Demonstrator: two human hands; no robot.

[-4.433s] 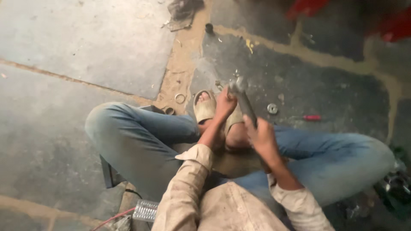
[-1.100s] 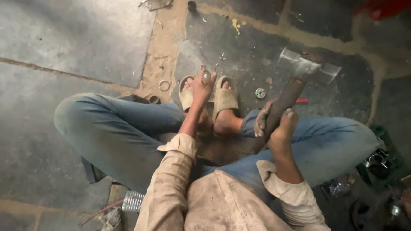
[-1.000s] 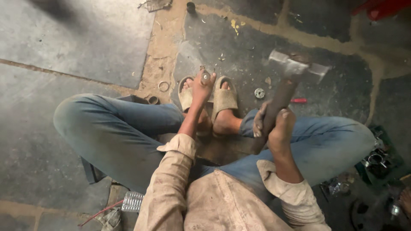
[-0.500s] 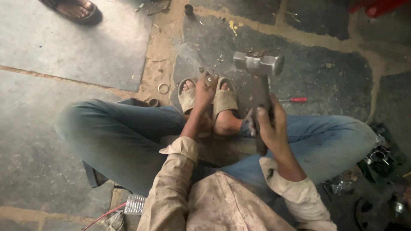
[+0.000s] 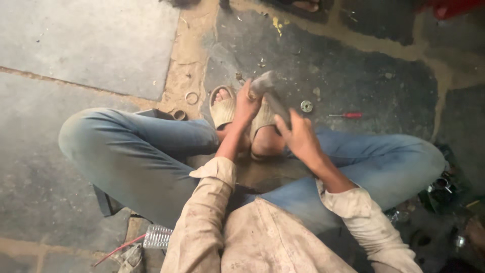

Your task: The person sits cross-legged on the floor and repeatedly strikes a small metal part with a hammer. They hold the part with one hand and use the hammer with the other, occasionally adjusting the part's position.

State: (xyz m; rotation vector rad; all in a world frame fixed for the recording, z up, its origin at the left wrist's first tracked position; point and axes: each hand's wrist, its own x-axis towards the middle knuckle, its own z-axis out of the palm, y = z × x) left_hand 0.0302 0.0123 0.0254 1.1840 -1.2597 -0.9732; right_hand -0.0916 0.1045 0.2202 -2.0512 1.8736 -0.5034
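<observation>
Your right hand (image 5: 300, 137) grips the hammer (image 5: 270, 96), its handle slanting up-left so the head meets your pinching left hand (image 5: 246, 103).

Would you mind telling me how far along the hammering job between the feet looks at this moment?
Mid-job, by the look of it. The right hand grips the hammer, its head down by the left hand, which steadies something too hidden to identify, between the sandalled feet. Rings, a washer and a red-handled screwdriver lie loose on the stone floor, so fitting or clearing seems left. Nothing looks finished.
</observation>
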